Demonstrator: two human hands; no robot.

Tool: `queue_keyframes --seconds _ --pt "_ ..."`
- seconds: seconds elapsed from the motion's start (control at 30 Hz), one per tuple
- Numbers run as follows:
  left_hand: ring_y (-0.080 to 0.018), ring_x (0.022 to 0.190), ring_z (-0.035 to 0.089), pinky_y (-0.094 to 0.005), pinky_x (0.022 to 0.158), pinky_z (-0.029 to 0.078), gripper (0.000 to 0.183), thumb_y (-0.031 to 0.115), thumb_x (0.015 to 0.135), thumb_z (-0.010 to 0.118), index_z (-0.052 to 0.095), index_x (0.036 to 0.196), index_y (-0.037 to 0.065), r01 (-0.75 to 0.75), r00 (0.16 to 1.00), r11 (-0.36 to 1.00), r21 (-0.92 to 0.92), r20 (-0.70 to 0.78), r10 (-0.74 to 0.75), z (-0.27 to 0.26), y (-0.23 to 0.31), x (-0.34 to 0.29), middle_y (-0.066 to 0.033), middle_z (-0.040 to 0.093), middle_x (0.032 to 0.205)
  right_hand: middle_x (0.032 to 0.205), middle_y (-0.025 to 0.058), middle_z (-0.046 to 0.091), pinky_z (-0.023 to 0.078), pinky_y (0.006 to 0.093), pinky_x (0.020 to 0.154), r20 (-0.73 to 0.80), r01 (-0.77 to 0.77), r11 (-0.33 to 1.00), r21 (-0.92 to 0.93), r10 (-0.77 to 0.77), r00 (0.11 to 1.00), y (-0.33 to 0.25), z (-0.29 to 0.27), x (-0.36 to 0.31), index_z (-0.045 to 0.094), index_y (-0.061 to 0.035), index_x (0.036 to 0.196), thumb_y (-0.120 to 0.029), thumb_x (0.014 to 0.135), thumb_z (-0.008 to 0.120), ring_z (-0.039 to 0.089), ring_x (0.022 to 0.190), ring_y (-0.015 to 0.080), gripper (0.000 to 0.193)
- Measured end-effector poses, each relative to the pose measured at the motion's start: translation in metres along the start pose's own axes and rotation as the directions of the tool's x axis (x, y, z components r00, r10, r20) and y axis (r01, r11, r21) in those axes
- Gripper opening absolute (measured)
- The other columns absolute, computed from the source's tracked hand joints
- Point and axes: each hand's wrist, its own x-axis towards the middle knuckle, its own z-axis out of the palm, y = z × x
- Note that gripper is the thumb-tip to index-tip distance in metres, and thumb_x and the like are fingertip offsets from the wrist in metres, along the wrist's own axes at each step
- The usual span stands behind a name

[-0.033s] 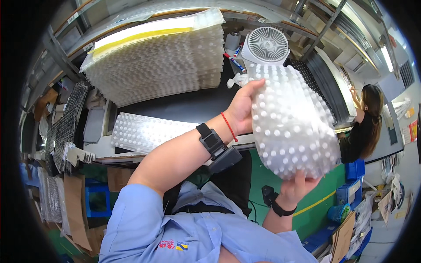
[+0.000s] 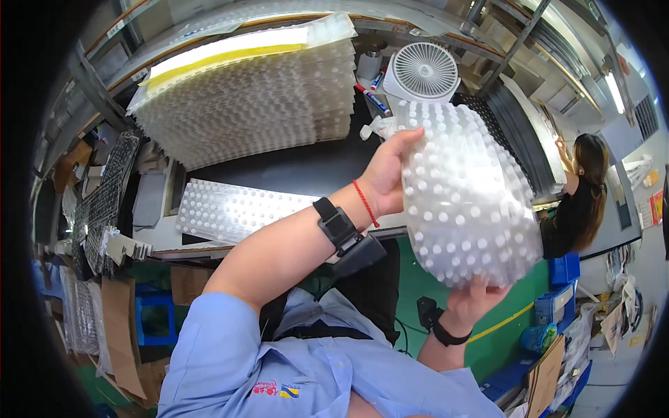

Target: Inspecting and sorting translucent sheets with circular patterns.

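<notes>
A bowed bundle of see-through plastic sheets with rows of round white dots point(image 2: 467, 202) is raised in front of me, over the table's front edge at the right. My left hand point(image 2: 388, 171) grips its left edge, thumb on top and the other fingers partly hidden underneath. At the bottom end, my right hand point(image 2: 477, 299) closes its fingers on the lower edge. On the table lies another dotted plastic sheet point(image 2: 240, 211), partly covered by my left forearm. Behind it stands a tall stack of similar dotted sheets point(image 2: 244, 104), topped with a white and yellow strip.
A white fan point(image 2: 425, 72), markers point(image 2: 373, 99) and a grey bottle point(image 2: 369, 64) stand at the table's back. To the right, a person in black point(image 2: 582, 198) works at another bench. Blue bins point(image 2: 557, 306) sit on the green floor; a metal shelf point(image 2: 272, 24) runs behind.
The held sheets and both hands have shifted very slightly right and down. Both grips look the same.
</notes>
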Motion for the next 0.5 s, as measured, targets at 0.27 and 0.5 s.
queue_keyframes --seconds 0.27,0.5 --pt "-0.0276 0.11 0.06 -0.0432 0.098 0.045 0.055 0.035 0.087 0.057 0.05 0.128 0.0 0.006 0.971 0.996 0.085 0.236 -0.026 0.039 -0.033 -0.027 -0.0164 0.059 0.124 0.139 0.0156 0.039 0.041 0.047 0.101 -0.039 -0.12 0.988 0.1 0.124 0.991 -0.003 -0.069 -0.033 0.027 -0.0056 0.144 -0.012 0.079 0.066 0.045 0.124 0.0315 0.075" --pt "-0.0257 0.117 0.055 -0.0415 0.1 0.042 0.068 0.039 0.082 0.07 0.044 0.134 0.003 -0.047 0.899 0.983 0.177 0.436 -0.035 0.042 -0.046 -0.049 -0.0134 0.055 0.129 0.139 0.0166 0.042 0.044 0.045 0.097 0.174 -0.188 0.925 0.331 0.136 0.975 -0.011 -0.102 -0.052 0.031 -0.0035 0.143 -0.026 0.088 0.055 0.048 0.123 0.0313 0.064"
